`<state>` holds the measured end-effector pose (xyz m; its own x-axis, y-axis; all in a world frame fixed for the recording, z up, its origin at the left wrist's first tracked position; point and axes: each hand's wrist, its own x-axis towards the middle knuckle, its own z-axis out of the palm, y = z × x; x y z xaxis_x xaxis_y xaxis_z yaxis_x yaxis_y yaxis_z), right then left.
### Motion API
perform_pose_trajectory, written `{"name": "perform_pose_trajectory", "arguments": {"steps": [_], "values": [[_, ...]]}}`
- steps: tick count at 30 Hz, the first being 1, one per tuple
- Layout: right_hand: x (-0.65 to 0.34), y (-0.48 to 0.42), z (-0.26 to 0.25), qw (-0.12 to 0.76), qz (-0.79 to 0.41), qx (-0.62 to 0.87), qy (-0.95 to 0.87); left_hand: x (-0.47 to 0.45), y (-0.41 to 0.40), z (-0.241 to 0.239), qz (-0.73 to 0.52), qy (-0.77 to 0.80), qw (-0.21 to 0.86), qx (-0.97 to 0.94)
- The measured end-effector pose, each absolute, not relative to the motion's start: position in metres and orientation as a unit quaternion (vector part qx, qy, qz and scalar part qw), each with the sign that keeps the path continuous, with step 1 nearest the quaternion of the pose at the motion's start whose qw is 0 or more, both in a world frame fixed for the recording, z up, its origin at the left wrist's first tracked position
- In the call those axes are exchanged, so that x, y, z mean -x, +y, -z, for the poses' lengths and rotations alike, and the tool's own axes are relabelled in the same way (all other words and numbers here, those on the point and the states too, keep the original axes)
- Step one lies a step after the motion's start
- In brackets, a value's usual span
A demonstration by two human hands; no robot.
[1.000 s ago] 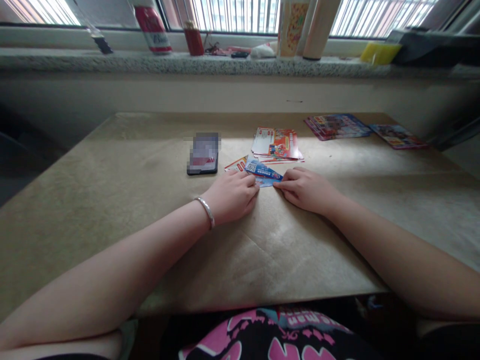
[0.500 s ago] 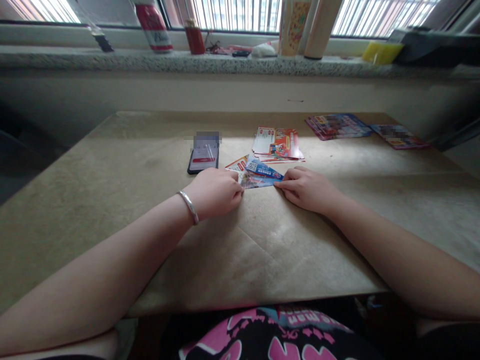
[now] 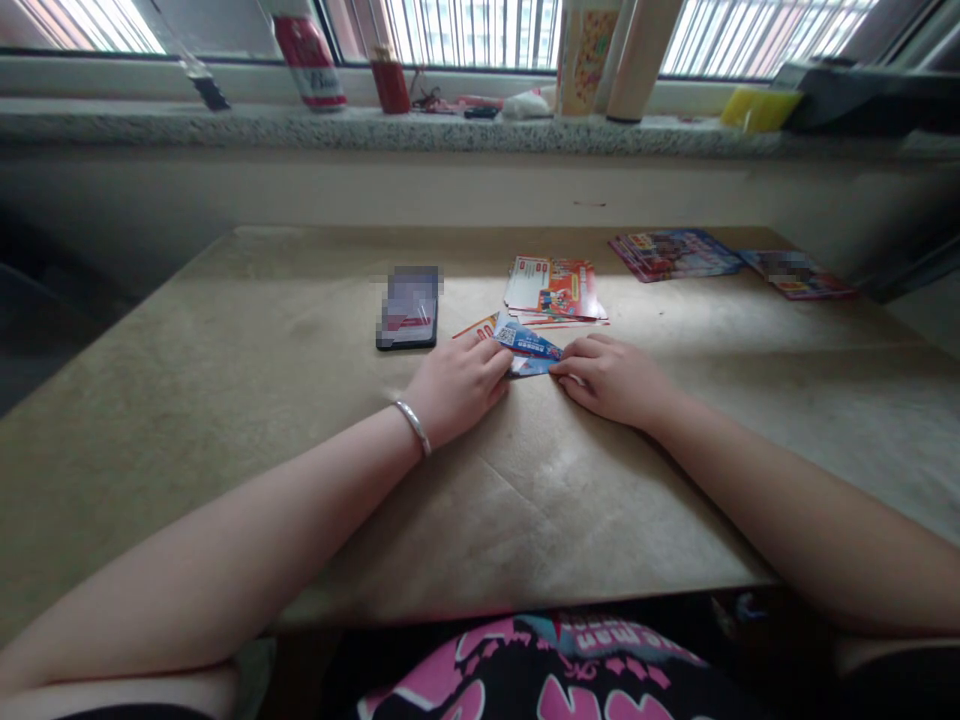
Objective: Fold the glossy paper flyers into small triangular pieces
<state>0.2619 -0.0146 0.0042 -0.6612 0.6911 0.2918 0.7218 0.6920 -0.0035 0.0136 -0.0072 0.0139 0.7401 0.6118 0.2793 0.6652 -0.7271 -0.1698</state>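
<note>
A folded blue leaflet [image 3: 531,343] with a QR code lies on the table between my hands, one flap turned over at an angle. My left hand [image 3: 466,385], with a silver bangle at the wrist, rests bent fingers over the leaflet's left part and hides it. At the right corner, my right hand [image 3: 613,375] grips the edge between thumb and fingers. An orange and white printed piece [image 3: 478,328] sticks out beyond the left fingers; whether it is part of the same leaflet I cannot tell.
Just behind is a stack of orange and white leaflets [image 3: 559,288]. A phone [image 3: 409,308] lies to the left. Purple-blue leaflets sit in two piles, one [image 3: 679,253] at the back and another [image 3: 799,275] farther right. A can [image 3: 309,60] and bottles stand on the windowsill [image 3: 450,130].
My left hand has slid right along the leaflet, its fingers now less curled and covering more of the left part. My right hand stays at the right corner. The phone's screen has dimmed.
</note>
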Motion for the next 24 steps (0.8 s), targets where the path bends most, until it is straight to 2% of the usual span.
{"name": "perform_pose_trajectory", "arguments": {"steps": [6,17,24], "values": [[-0.256,-0.015,-0.004,0.154,0.045,0.411,-0.898,-0.018,0.009,-0.005,0.112,-0.318,0.106,0.935],[-0.245,-0.013,0.001,0.174,0.046,0.388,-0.904,-0.026,0.005,-0.001,0.109,-0.305,0.191,0.927],[-0.234,-0.017,0.001,0.227,0.002,0.447,-0.865,-0.028,0.016,0.001,0.178,-0.339,0.125,0.915]]}}
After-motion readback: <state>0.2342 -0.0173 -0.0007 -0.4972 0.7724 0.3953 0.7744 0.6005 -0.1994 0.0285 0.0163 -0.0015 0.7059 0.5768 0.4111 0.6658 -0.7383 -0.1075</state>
